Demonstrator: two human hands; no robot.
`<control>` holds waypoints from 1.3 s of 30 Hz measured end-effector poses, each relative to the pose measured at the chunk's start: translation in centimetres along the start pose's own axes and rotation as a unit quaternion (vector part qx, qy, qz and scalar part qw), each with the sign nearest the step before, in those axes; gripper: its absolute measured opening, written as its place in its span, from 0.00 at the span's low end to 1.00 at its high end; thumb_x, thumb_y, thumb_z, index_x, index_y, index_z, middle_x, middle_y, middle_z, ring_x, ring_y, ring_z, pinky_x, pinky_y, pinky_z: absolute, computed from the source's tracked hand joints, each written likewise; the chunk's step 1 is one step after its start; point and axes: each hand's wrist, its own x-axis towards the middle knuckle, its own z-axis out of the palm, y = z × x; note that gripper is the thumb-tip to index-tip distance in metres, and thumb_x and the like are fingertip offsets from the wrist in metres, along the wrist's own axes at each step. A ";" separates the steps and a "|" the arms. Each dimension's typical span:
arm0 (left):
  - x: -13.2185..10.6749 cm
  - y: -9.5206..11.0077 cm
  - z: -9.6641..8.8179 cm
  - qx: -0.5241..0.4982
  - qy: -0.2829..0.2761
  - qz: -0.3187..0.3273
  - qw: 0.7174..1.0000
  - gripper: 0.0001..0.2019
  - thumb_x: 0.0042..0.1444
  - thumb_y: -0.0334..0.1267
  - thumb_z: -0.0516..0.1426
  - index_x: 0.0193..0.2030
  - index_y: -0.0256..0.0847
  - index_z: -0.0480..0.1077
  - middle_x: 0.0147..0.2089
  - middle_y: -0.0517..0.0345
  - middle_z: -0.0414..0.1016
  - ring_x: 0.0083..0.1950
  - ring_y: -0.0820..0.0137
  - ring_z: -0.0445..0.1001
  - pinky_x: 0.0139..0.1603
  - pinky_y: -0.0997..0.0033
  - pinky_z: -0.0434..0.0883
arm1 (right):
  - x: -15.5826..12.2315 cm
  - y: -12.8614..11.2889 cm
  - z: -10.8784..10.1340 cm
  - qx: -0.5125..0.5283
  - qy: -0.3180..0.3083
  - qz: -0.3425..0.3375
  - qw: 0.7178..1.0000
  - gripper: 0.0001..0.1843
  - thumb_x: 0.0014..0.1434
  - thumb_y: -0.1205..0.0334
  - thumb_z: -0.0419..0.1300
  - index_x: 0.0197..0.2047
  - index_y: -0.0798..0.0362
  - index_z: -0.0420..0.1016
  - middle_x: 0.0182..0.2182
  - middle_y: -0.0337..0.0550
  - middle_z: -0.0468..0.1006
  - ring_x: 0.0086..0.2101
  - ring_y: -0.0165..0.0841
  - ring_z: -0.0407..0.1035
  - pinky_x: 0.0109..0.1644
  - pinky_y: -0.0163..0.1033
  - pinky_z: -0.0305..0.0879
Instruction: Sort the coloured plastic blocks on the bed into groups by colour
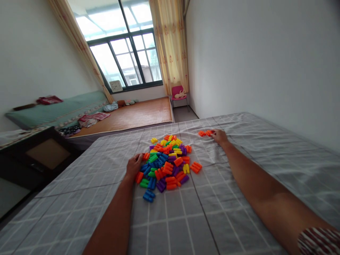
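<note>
Some blue blks [149, 196] nearest, on gray check sheet [183, 219], just beside mixed-color blk pile [160, 161]. L hand [134, 164] at pile's L edge, fingers by orange blk [146, 156]; pinched or not, can't tell. Farther, R hand [220, 136] pinches orange pc [209, 132], R of pile, beside 2nd orange pc [202, 134]. Beyond: brown mat [146, 111], pink chair [176, 89], window [132, 63].

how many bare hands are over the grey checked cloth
2: the left hand at the left edge of the multicoloured plastic pile, and the right hand farther right, at small orange plastic pieces. None seems hidden.
</note>
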 end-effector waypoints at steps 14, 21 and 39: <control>0.1 -0.3 0.1 0.008 -0.005 -0.001 1.000 0.24 0.57 0.54 0.50 0.46 0.39 0.78 0.44 0.53 0.82 0.46 0.61 0.77 0.47 0.68 0.71 | -0.2 -0.3 1.0 -0.023 0.024 -0.050 0.998 0.11 0.58 0.64 0.60 0.43 0.56 0.77 0.40 0.49 0.79 0.40 0.37 0.72 0.47 0.39 0.65; 0.1 -0.4 0.4 0.009 -0.002 -0.006 1.000 0.24 0.57 0.54 0.50 0.46 0.38 0.78 0.44 0.52 0.82 0.45 0.61 0.78 0.46 0.69 0.71 | -0.3 -3.9 -0.6 0.029 0.036 -0.117 0.992 0.15 0.55 0.69 0.58 0.46 0.57 0.78 0.44 0.54 0.79 0.44 0.40 0.72 0.53 0.46 0.66; 0.1 -0.3 0.4 0.009 -0.002 0.002 1.000 0.25 0.57 0.54 0.49 0.46 0.39 0.78 0.44 0.53 0.82 0.45 0.61 0.77 0.45 0.69 0.71 | -1.3 -6.4 -2.7 -0.019 -0.276 -0.096 0.956 0.26 0.49 0.39 0.65 0.38 0.53 0.78 0.32 0.47 0.79 0.33 0.37 0.72 0.37 0.38 0.67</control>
